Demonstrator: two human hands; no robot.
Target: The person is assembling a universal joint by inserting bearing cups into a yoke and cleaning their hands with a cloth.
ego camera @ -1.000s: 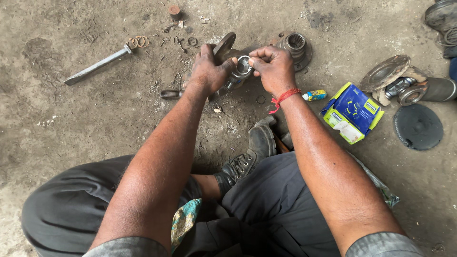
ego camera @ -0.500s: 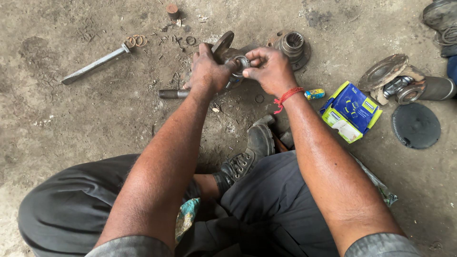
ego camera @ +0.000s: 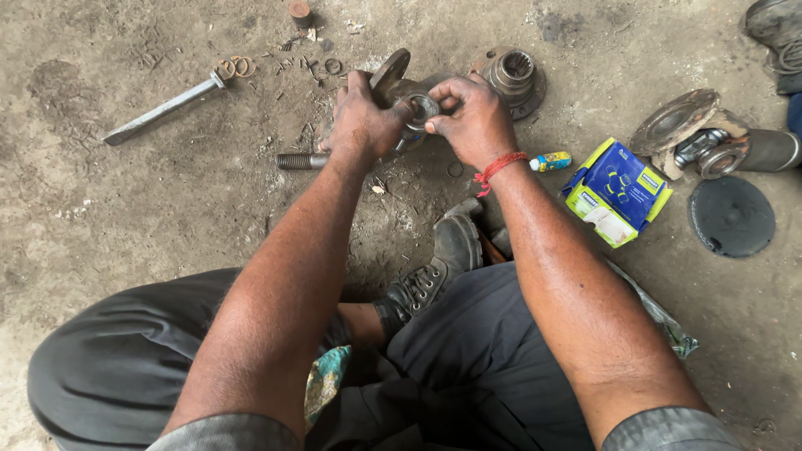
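Blue-and-yellow box (ego camera: pixel 618 192) lies right of both hands gripping a metal yoke (ego camera: pixel 399 83).

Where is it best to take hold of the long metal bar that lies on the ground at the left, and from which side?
Probably at the middle of the long metal bar, coming straight down from above. It lies flat on the ground, slanted, with bare ground on both long sides, so fingers can close across its narrow width. The upper right end lies close to small rings, so the shaft is freer.
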